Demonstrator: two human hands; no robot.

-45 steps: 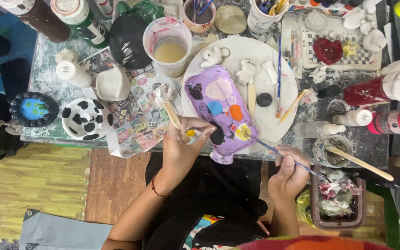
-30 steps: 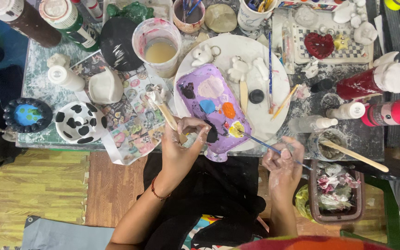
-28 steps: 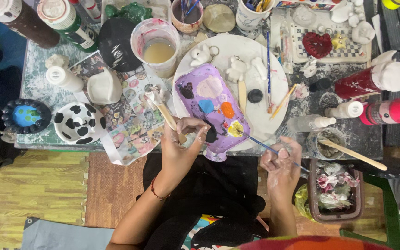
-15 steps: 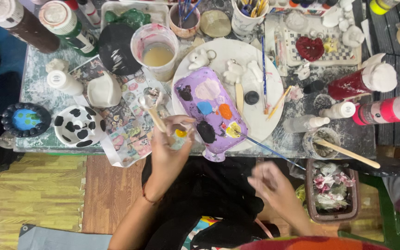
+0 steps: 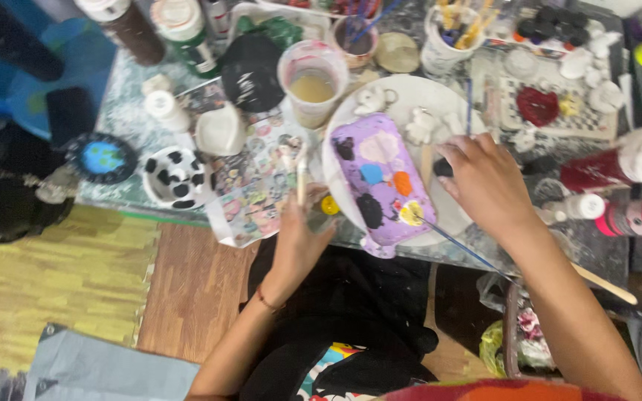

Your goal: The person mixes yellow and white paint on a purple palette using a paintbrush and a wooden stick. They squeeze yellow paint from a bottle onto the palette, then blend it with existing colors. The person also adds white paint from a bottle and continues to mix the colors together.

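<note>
Two hands over a crowded worktop [image 5: 124, 119] — the left hand [image 5: 299, 234] grips a small piece with a stick upright in front of the purple palette [image 5: 383, 182]; the right hand [image 5: 484, 178] lies palm-down on the white plate [image 5: 410, 96], fingers over a dark blob — grip unclear.

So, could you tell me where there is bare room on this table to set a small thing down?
Little is free. One bare patch of the white plate lies right of the purple palette, below the right hand. Another lies on the pale tabletop left of the white bottle. The far edge, around the paint-water cup and brush jar, is crowded.
</note>
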